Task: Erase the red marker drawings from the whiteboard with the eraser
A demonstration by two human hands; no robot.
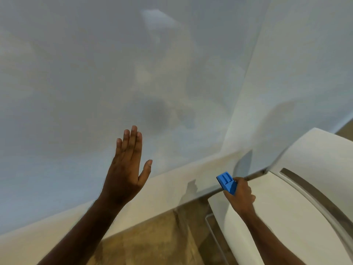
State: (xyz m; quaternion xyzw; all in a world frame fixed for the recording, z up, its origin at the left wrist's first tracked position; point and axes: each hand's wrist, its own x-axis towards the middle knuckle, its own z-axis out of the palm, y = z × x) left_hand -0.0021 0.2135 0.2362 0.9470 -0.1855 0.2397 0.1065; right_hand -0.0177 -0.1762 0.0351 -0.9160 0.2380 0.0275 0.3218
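- Glossy whiteboard (pixel 95 73) filled the view; no red marks showed on the part in frame.
- Left hand (pixel 126 173) was raised before the board with fingers straight, holding nothing.
- Right hand (pixel 241 194) grasped the blue eraser (pixel 226 181) low, near the board's bottom edge and above a white appliance (pixel 286 217).
- Judged step: erasing done or paused; next move would need any leftover marks located.
- No legible writing or brand.

R hand (pixel 241 194) w/ blue eraser (pixel 227 182)
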